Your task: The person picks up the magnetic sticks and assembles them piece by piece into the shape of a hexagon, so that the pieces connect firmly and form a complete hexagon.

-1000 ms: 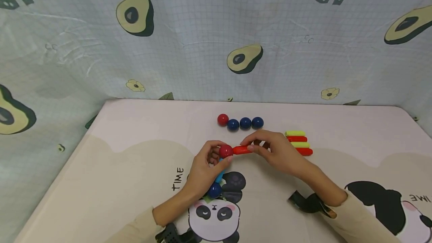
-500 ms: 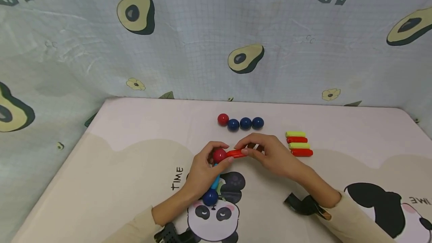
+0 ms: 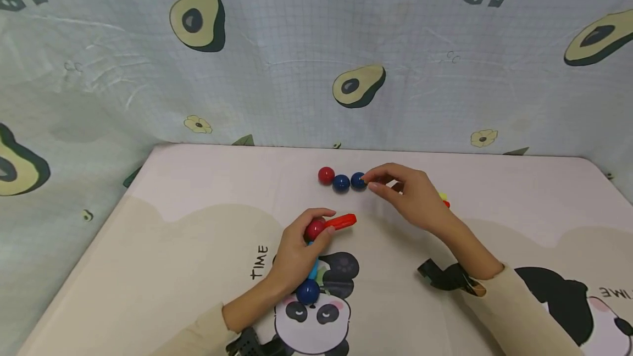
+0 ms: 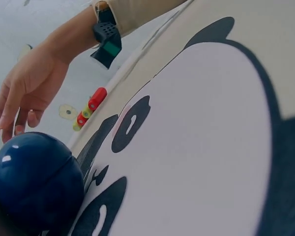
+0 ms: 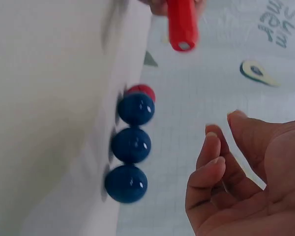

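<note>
My left hand point(image 3: 298, 250) grips a red ball point(image 3: 315, 229). From that ball a red stick point(image 3: 342, 221) points right and slightly up. A light-blue stick point(image 3: 313, 271) runs down from the ball, partly behind the hand, to a dark-blue ball point(image 3: 307, 291), which looms large in the left wrist view. My right hand point(image 3: 407, 194) is beside a row of balls, its fingers bent loosely with nothing between them in the right wrist view. That row has a red ball point(image 3: 326, 175) and blue balls point(image 5: 131, 145); the rightmost blue one is hidden by the hand in the head view.
Yellow and red sticks point(image 4: 91, 108) lie side by side on the table, mostly covered by my right hand in the head view. The table point(image 3: 222, 180) has a panda print and ends at a hanging cloth point(image 3: 277, 98) with avocado prints.
My right hand has let go of the red stick and moved up and right to the row of balls. The left hand keeps its hold; the joined pieces shifted slightly left.
</note>
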Demonstrator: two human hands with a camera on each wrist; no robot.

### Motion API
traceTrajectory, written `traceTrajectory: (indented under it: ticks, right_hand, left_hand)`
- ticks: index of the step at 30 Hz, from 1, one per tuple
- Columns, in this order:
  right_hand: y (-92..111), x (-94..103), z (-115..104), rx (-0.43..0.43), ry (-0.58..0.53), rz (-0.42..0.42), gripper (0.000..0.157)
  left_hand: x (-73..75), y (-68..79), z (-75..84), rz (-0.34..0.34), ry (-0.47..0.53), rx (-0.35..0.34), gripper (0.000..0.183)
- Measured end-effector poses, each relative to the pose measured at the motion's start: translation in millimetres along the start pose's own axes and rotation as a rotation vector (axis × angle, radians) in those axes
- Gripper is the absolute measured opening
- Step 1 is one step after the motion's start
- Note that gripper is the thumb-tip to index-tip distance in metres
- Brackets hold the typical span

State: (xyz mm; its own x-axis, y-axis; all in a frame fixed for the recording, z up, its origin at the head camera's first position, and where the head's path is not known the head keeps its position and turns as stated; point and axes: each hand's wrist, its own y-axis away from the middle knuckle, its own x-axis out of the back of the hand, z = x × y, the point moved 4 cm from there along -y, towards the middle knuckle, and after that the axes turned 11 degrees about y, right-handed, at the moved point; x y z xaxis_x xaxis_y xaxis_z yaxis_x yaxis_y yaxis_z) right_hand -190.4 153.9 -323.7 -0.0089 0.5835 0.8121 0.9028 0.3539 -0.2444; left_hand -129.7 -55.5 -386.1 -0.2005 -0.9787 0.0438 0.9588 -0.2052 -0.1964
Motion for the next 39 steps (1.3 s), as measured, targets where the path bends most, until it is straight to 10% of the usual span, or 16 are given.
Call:
traceTrajectory:
  ticks: [7, 39]
  right_hand:
    - [-11.0, 5.6, 15.1, -0.063, 0.061, 0.063, 0.024]
    - [-8.9, -18.9, 37.6, -0.133, 0.136, -0.124, 0.037]
  left_hand:
    - [1.2, -0.2, -1.3, 0.012, 0.000, -0.007, 0.029]
    - [3.7, -1.8, -2.4, 0.054, -0.005, 0.003, 0.025]
